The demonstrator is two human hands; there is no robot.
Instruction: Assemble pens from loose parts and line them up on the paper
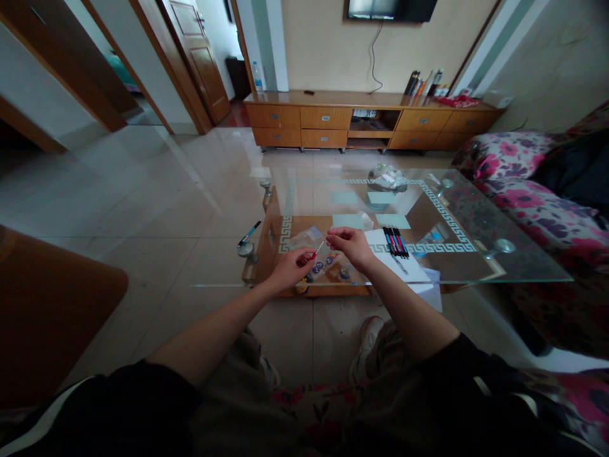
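Note:
My left hand (292, 268) is closed around a red pen part (313, 256), from which a thin whitish stick, perhaps a refill, points up and right. Just beyond the stick's tip, my right hand (351, 245) is pinched; whatever its fingertips hold is too small to make out. Both hands are above the near edge of a glass coffee table (523, 266). To the right of my right hand, several black pens with coloured parts (396, 242) lie side by side on white paper (413, 274). A single slim pen (400, 264) rests below them.
A clear plastic bag (304, 238) and small packets (320, 265) show beneath or beside my hands. A blue-and-black pen (249, 234) is at the table's left end. Farther back sits a bag-covered bowl (387, 178). A flowered sofa (514, 158) borders the right; a wooden cabinet (323, 119) lines the wall.

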